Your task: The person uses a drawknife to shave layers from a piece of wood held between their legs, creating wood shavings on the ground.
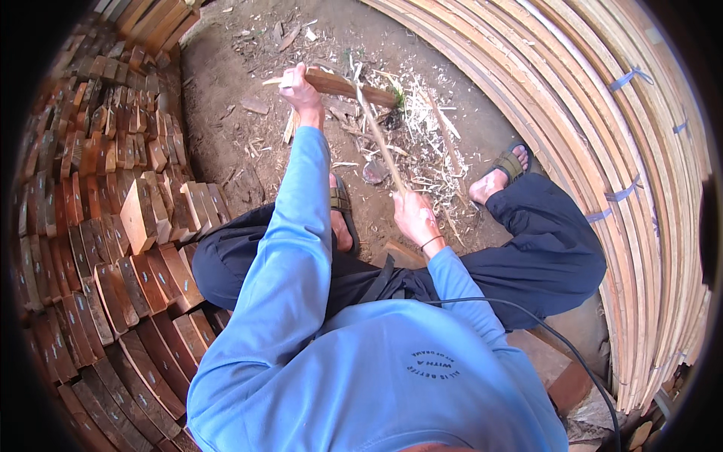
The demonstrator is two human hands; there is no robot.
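My left hand (301,94) is closed round the near-left end of a wedge-shaped piece of wood (339,84), arm stretched forward. A short pale tip of wood sticks out on the left of the fist. My right hand (416,217) is closed round the lower end of a long thin wooden stick (380,139). That stick slants up and left, and its far end crosses the piece of wood. Whether it carries a tool head there, I cannot tell. Beneath them lie scattered pale wood shavings (429,128).
Stacked wooden blocks (143,286) rise close on my left. Long bent bundles of wooden strips (565,90), tied with bluish bands, curve along the right. My sandalled feet rest on the dirt floor (226,128). A black cable (557,331) runs across my right side.
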